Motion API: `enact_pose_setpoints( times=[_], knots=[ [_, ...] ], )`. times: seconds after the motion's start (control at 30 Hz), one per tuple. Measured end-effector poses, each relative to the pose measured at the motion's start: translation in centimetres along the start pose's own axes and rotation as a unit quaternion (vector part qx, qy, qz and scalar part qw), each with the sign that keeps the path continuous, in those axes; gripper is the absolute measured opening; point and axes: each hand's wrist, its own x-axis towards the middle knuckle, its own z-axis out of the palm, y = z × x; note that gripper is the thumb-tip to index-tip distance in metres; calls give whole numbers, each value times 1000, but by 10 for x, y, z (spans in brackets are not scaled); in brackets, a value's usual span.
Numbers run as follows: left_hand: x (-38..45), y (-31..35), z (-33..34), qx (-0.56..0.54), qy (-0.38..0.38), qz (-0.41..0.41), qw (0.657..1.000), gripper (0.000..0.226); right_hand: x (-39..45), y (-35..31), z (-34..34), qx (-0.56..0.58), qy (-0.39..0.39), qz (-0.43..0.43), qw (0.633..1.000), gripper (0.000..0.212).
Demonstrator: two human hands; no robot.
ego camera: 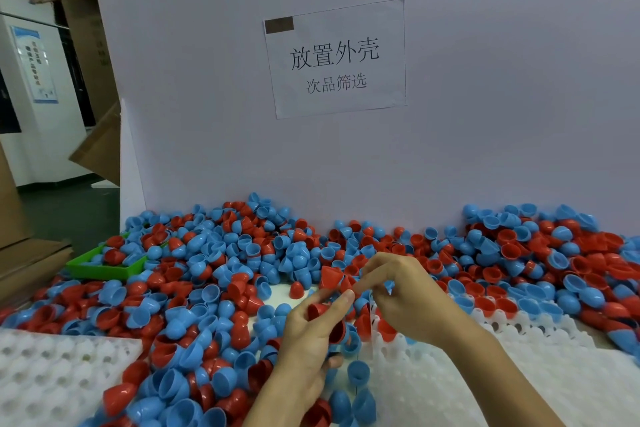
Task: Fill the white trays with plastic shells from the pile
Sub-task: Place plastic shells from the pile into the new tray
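We see our left hand [313, 333] curled around several smooth red shells [320, 310], its grip clamped on them, thumb laid across the top and palm turned inward. Our right hand [403, 295] arches just beside it, wrist raised, fingertips pinching together over a cone-shaped red shell [330, 277]; whether they actually clasp it we cannot tell. Both forearms reach in from the lower edge.

Under the right wrist lies a white tray [485, 374], a soft-looking moulded sheet of rounded cups, with a few red and blue shells seated along its far edge. A second white tray [52, 374] of the same dimpled form lies at the lower left.

Around the hands spreads the pile [214, 270]: glossy hollow half-domes in red and blue, some open side up, heaped on the worktop against a pale board [207, 97] bearing a paper sign [336, 57]. A green tray [104, 269] of shells sits at the left, partly buried.
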Motion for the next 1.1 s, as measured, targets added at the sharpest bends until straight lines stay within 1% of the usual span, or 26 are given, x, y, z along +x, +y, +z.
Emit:
enact_pose_setpoints(
  times=[0.07,0.13,0.17,0.2,0.27,0.3,0.37,0.43,0.47,0.53,0.63,0.7,0.77,0.8,0.87,0.93,0.97,1.07,1.1],
  knots=[
    [0,1,0,43,8,45,998,40,-1,-1,1,53,10,17,998,32],
    [0,3,0,102,11,117,988,28,0,-5,-1,125,1,63,990,23],
    [0,3,0,132,9,161,978,24,1,-8,-3,161,-9,90,983,24],
    [0,4,0,160,7,204,966,24,1,-11,-4,190,-18,118,975,29],
    [2,1,-4,237,23,278,931,33,0,-14,-5,228,-31,161,960,37],
    [4,0,-6,286,39,308,907,37,0,-14,-5,238,-40,174,955,36],
    [7,-3,-8,360,55,348,864,36,0,-12,-4,244,-60,196,948,31],
    [8,-5,-8,399,52,363,840,41,-1,-11,-4,242,-59,228,941,25],
    [8,-6,-9,405,48,363,838,47,-1,-11,-4,240,-54,241,939,23],
    [8,-8,-8,394,49,345,851,50,-2,-8,-6,230,-36,252,939,18],
    [9,-8,-7,323,64,287,900,34,-3,5,-19,188,28,250,949,7],
    [10,-7,-7,264,74,251,928,26,-7,19,-30,138,66,246,957,7],
    [11,-6,-9,221,80,225,946,21,-12,35,-38,71,69,239,966,10],
    [11,-6,-8,206,79,211,952,18,-15,41,-42,29,57,238,969,11],
    [8,-4,-6,184,72,180,964,15,-22,52,-49,-62,10,235,970,12],
    [6,-2,-4,168,73,168,969,16,-26,60,-56,-148,-48,236,959,25],
    [6,-1,-4,158,74,165,971,15,-28,63,-57,-189,-73,237,950,28],
    [9,-4,-6,143,71,150,976,13,-31,67,-49,-266,-129,230,927,18],
    [10,-5,-8,139,70,147,977,13,-31,66,-42,-286,-142,226,920,20]
  ],
)
